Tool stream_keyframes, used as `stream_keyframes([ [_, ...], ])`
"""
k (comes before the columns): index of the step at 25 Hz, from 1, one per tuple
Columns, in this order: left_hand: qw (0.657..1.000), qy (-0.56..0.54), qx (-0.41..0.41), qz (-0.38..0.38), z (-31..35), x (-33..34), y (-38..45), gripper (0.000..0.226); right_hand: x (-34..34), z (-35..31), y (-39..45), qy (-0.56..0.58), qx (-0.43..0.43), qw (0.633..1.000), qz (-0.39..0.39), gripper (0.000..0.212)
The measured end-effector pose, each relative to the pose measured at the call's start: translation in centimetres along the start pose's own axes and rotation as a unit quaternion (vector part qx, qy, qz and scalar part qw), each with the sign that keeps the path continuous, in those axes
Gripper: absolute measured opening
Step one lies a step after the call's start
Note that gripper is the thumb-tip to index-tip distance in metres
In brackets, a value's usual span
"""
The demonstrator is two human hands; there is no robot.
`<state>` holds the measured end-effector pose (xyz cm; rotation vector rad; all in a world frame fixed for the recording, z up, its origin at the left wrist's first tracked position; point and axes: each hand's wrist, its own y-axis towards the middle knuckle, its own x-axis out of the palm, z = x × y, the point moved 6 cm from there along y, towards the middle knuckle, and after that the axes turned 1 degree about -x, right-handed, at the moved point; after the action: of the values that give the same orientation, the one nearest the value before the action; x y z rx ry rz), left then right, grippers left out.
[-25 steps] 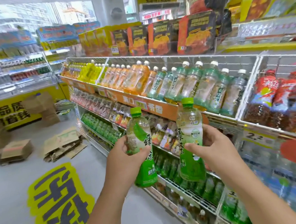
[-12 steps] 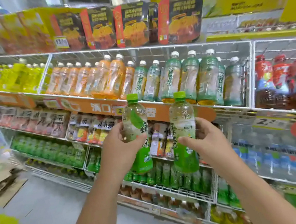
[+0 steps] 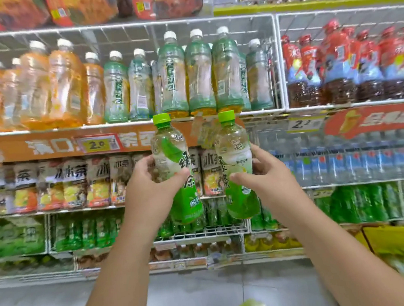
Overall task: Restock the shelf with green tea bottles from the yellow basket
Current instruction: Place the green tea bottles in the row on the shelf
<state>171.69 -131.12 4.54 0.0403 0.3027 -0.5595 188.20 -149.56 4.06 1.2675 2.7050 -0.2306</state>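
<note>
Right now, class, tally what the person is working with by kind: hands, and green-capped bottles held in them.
Hands: 2, the left hand and the right hand.
Green-capped tea bottles held: 2, the left bottle and the right bottle, one gripped in each hand.
Total: 4.

Green tea bottles (image 3: 176, 170) (image 3: 237, 166): lime caps, clear tops, green labels; shelf strip (image 3: 47, 149) orange.
</note>
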Motion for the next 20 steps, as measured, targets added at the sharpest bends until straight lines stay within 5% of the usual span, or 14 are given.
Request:
stream_keyframes([
  [4,1.000,-0.003,-0.025,-0.004,-2.2,3.6,1.0,0.090,-0.9,3.2,2.2,0.007,0.005,1.000,-0.021,0.059],
  [12,0.997,-0.016,-0.076,0.019,-8.6,10.1,0.1,0.047,-2.6,11.1,5.1,0.012,0.034,0.997,-0.063,0.066],
  [20,0.989,-0.045,-0.143,-0.015,-21.2,13.9,1.1,0.058,-0.3,23.8,4.6,0.039,0.125,0.991,-0.025,0.068],
])
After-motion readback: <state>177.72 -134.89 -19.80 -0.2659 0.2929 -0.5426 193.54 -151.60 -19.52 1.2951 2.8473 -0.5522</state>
